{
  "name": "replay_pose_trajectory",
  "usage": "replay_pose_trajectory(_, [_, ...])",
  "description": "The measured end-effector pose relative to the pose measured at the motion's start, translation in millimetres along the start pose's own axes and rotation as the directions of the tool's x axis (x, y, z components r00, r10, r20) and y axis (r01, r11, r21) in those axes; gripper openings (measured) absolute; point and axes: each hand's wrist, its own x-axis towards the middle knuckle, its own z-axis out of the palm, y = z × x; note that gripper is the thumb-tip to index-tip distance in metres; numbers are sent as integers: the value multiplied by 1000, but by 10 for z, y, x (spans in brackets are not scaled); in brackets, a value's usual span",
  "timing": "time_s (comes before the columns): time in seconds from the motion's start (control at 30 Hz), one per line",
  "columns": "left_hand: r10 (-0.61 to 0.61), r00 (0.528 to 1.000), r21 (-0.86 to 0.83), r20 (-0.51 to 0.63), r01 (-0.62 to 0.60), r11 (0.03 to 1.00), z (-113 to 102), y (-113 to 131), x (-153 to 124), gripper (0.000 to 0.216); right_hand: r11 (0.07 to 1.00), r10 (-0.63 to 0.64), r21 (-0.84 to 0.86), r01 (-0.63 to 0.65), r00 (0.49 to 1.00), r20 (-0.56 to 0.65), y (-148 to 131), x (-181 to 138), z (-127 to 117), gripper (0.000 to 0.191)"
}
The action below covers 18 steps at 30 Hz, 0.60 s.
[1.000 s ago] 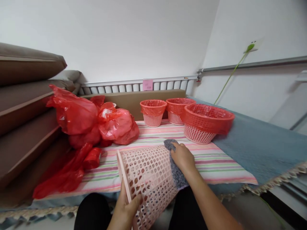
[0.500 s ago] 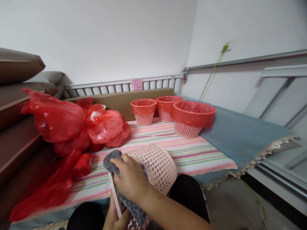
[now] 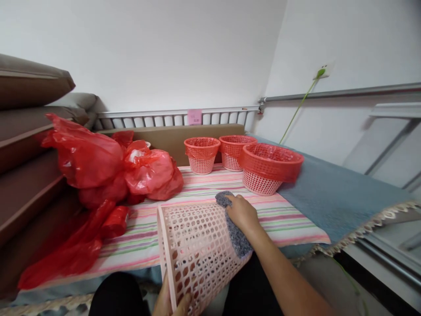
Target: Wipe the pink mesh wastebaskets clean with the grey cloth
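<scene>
A pale pink perforated plastic basket (image 3: 197, 250) lies on its side over my lap, rim toward the left. My left hand (image 3: 173, 303) grips that rim at the bottom edge of the view, fingers curled over it. My right hand (image 3: 241, 213) presses a grey cloth (image 3: 234, 230) against the basket's outer wall near its base, fingers closed on the cloth.
Three red-lined baskets (image 3: 270, 166) stand at the back of a striped mat (image 3: 283, 219) on a blue bedcover (image 3: 342, 197). Red plastic bags (image 3: 108, 169) are heaped at the left beside stacked brown cushions (image 3: 26, 145). A metal rail (image 3: 171, 117) runs along the wall.
My right hand with the cloth has swept from the basket's rim end back to its base end. The basket now shows its side again, and the view has shifted slightly.
</scene>
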Motion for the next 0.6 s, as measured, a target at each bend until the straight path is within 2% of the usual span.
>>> replay_pose_trajectory(0.1, [-47,999,-61,8,47,997,18,136,59,107,1000,-15,-16,15,1000,-7,-25,-68,7,44])
replay_pose_trajectory(0.23, [-79,992,-113,96,90,990,163,507,138,92,999,-34,14,34,999,-18,-46,-117,6,45])
replay_pose_trajectory(0.33, [-87,991,-165,102,103,981,234,634,146,94,997,-43,63,45,998,-36,-52,-119,-23,44])
replay_pose_trajectory(0.47, [-11,1000,-118,23,14,993,117,445,133,96,988,-74,122,92,986,-146,-154,-120,-15,44])
replay_pose_trajectory(0.6, [63,998,23,-32,-62,998,-77,88,160,88,988,-104,100,117,986,-132,-284,-88,131,46])
